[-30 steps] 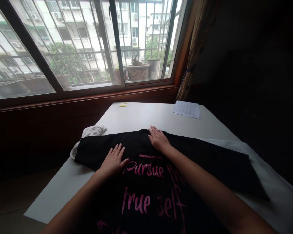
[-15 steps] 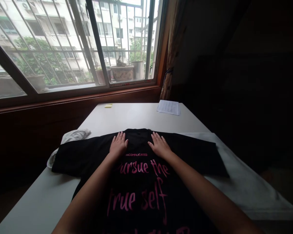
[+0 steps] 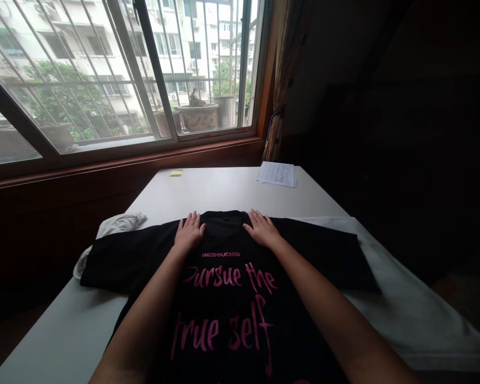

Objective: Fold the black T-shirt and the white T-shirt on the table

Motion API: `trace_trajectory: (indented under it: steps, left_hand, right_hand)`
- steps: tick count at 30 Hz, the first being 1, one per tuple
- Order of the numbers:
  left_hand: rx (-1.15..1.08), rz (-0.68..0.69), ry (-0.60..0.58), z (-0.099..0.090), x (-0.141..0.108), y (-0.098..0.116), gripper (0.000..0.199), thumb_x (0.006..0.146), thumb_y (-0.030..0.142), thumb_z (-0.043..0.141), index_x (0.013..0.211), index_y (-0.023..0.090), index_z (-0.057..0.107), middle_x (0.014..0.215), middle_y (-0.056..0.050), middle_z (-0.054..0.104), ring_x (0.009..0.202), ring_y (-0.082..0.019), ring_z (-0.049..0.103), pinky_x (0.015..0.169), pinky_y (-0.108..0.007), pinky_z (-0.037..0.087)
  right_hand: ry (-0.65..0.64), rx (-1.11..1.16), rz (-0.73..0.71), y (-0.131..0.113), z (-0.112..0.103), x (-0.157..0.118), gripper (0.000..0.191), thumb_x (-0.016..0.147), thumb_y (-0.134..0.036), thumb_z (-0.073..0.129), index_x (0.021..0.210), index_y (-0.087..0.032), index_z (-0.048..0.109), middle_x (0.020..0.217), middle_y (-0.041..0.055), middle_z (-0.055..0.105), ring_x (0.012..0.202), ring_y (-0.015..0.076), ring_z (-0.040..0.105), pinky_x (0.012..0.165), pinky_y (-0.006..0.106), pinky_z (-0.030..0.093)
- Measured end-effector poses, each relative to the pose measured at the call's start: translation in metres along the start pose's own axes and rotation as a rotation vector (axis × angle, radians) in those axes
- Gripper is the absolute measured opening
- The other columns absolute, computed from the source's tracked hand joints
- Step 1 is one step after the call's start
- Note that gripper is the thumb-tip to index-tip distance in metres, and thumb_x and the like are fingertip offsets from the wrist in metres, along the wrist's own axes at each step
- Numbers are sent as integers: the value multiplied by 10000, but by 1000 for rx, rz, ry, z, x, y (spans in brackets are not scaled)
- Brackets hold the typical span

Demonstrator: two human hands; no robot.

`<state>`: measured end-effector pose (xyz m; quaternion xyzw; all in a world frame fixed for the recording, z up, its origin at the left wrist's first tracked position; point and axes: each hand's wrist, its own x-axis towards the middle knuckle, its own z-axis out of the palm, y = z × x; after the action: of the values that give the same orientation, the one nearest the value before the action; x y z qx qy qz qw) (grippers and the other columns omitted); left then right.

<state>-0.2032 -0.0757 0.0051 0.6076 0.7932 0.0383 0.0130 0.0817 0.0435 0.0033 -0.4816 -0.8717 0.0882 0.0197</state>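
Note:
A black T-shirt (image 3: 224, 296) with pink lettering lies spread out on the white table (image 3: 208, 189), its collar toward the far end and its sleeves stretched to both sides. My left hand (image 3: 189, 232) rests flat on the shirt's left shoulder, just left of the collar, fingers pointing away from me. On the other side of the collar, my right hand (image 3: 262, 228) lies flat on the right shoulder with its fingers extended. Neither hand grips the cloth. My forearms cover parts of the shirt's sides.
Bunched white cloth (image 3: 122, 223) sticks out from beneath the left sleeve. Pale cloth (image 3: 408, 298) spreads under the right sleeve along the table's right side. Printed papers (image 3: 277, 174) and a yellow note (image 3: 176, 173) lie at the far end, below a barred window (image 3: 116, 80).
My left hand has slid slightly left, away from the collar, uncovering the first letter of the small print. My right hand has shifted a little outward and farther from me.

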Motion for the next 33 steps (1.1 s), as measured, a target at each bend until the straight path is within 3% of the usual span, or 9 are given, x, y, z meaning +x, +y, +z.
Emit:
trace_trajectory:
  steps: [21,33]
  left_hand:
    - [-39,-93,-75,-2,50,-26,755,1013,613,66,1636,207,192,1711,-43,64,1583,-253,51,1267,-564,90]
    - [-36,-99,-69,-4,61,-32,717,1023,590,89,1637,233,190,1712,-45,75,1582,-271,55,1259,-579,102]
  right_hand:
    - [4,15,91,26,-6,42,788,1015,-645,133,1641,-170,200,1720,36,81,1576,199,77,1267,445,55]
    - [18,17,127,43,-6,60,803,1009,-647,145,1644,-157,184,1720,60,83,1577,232,71,1264,473,53]
